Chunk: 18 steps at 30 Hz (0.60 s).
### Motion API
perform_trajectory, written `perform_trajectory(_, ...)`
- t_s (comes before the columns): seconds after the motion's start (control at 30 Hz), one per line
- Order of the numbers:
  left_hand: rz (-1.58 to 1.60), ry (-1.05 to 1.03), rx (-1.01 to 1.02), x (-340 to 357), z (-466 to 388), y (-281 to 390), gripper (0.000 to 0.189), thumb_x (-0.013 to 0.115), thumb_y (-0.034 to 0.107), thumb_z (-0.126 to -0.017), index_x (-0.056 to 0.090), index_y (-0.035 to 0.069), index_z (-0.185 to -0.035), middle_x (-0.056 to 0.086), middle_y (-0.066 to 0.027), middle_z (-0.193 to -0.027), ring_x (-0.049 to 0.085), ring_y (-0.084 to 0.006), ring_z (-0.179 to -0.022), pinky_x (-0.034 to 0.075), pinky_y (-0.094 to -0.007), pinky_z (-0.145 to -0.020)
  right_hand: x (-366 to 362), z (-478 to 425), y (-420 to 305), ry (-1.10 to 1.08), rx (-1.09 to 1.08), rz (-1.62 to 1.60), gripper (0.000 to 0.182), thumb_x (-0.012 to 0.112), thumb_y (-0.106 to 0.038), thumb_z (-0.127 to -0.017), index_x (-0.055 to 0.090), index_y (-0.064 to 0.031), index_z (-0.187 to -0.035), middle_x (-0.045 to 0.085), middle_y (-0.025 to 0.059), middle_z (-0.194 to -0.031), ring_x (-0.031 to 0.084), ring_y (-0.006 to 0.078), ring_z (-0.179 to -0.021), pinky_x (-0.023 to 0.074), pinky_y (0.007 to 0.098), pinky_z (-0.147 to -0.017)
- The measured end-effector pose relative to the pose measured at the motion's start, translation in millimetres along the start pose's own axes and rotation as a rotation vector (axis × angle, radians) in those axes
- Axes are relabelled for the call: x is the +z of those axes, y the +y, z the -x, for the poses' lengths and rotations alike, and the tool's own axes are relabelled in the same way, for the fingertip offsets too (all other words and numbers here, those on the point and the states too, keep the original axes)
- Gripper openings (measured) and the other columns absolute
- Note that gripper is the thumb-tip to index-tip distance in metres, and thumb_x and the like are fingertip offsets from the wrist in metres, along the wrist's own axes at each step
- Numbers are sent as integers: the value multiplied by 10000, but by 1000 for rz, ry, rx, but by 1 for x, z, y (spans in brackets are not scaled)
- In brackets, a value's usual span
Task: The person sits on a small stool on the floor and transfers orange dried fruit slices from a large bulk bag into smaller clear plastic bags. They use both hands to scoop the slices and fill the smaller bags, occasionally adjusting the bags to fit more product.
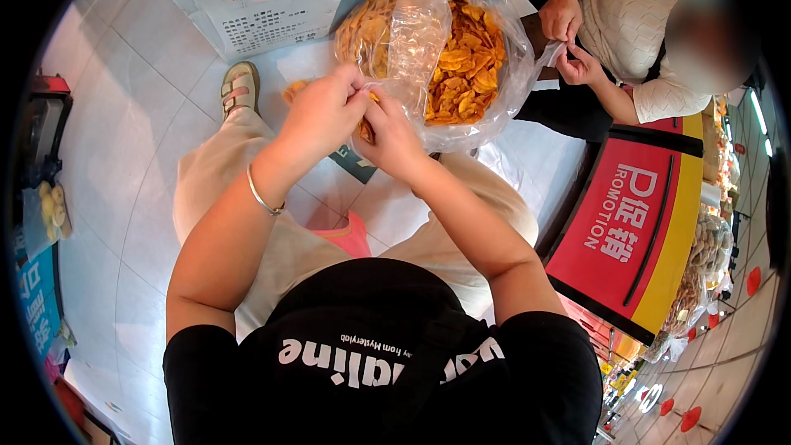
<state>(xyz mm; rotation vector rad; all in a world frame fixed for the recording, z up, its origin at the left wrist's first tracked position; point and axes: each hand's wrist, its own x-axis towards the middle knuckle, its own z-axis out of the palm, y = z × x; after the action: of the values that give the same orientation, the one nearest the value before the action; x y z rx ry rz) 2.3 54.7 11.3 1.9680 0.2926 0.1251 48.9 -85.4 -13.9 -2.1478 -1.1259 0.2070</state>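
A large clear plastic bag [411,31] stands before me, its mouth spread wide, full of orange-brown dried slices or chips [465,65]. At its near left edge my left hand [327,108] and my right hand [390,133] meet, fingertips pinching the clear plastic of what looks like a smaller bag. A few orange slices show between and below my fingers. Most of that smaller bag is hidden by my hands, so its full shape cannot be told.
A white printed carton [272,6] stands beyond at the left. At the upper right another person's hands [568,43] pinch clear plastic beside the large bag. A red and yellow promotion stand [624,216] is on the right; a pink object [352,236] lies between my legs.
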Motion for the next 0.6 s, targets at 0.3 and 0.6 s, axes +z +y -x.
perform_trajectory(0.3,-24,-70,-128,-30,1,7,99,503,115,-812,485,25,-850,518,-26,-679,469,-88,-603,387,-245,-537,-31,-23,16,-393,301,-75,507,635,-130,-656,486,-38,-1132,518,169,-1081,515,300,-970,419,335,-835)
perform_trajectory(0.6,131,96,-183,-48,4,-13,85,514,122,-809,502,42,-837,490,2,-674,422,-58,-602,358,-210,-512,-76,-32,63,289,549,-779,299,556,-89,-776,502,-4,-1058,574,51,-939,547,117,-757,446,221,-665)
